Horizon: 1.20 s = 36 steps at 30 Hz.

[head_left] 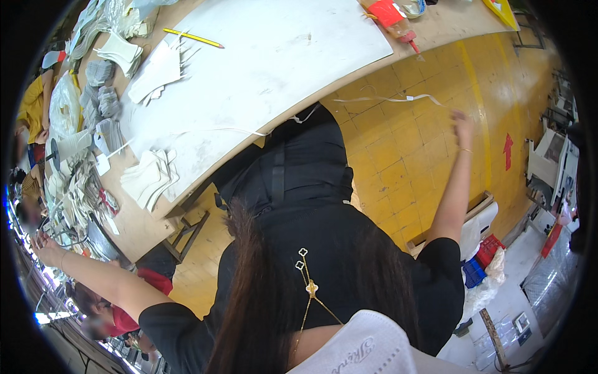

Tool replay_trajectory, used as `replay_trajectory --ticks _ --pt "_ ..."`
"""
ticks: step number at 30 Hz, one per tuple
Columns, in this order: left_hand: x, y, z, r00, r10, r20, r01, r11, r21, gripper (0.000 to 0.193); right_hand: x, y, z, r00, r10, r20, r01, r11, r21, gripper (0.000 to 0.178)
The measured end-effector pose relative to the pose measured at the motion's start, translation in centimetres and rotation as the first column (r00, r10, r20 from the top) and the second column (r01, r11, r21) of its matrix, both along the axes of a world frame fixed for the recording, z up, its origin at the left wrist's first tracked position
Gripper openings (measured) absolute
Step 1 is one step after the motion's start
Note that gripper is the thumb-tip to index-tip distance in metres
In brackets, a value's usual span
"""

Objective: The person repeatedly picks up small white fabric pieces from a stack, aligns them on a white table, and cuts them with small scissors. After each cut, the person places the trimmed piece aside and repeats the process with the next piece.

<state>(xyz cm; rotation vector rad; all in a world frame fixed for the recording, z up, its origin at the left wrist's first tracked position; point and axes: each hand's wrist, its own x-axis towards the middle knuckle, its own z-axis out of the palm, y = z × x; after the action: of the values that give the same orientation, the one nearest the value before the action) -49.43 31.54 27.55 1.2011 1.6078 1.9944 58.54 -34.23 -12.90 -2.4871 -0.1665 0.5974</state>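
Observation:
My right arm is stretched out to the right over the yellow floor, and the fingers of my right hand [461, 126] are closed at the end of a thin white strip [386, 98]. The strip hangs slack in the air to the left of that hand. Another length of white strip [230, 129] crosses the tabletop and drops over its edge at my lap; whether both are one piece I cannot tell. My left hand [47, 250] reaches far out to the left, fingers apart, beside a pile of cut cloth pieces [78, 187]. Nothing shows in it.
A white sheet [268, 62] covers the table, with a yellow pencil [193, 38] and cut white pieces [156, 76] on it. A red-labelled bottle [391, 15] lies at the far edge. People work at the left; a blue basket [474, 272] stands behind my right arm.

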Motion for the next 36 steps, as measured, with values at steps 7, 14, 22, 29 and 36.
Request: replay_trajectory --ticks 7,14,22,29,36 --pt "-3.2 0.7 -0.1 0.998 -0.070 -0.009 0.069 0.997 -0.034 0.033 -25.3 20.5 -1.8 0.545 0.835 0.074 -0.801 0.493 0.338 0.027" --pt "-2.4 -0.3 0.2 0.994 -0.094 -0.063 0.092 0.995 -0.029 0.033 -28.9 24.3 -0.6 0.365 0.931 -0.008 -0.931 0.365 -0.008 0.030" --pt "-2.6 -1.8 0.2 0.997 -0.061 -0.037 0.060 0.998 -0.028 0.032 -31.5 26.0 -3.2 0.371 0.928 0.029 -0.914 0.370 -0.167 0.039" --pt "0.2 -4.4 1.3 0.998 -0.020 0.053 0.021 1.000 -0.015 0.032 -20.6 14.8 -5.0 0.638 0.687 0.348 -0.699 0.706 -0.114 0.020" --pt "12.4 -6.5 -0.2 0.914 -0.317 0.254 0.367 0.912 -0.183 0.038 -1.9 -3.8 -0.6 0.866 0.333 0.374 -0.200 0.915 -0.351 0.034"
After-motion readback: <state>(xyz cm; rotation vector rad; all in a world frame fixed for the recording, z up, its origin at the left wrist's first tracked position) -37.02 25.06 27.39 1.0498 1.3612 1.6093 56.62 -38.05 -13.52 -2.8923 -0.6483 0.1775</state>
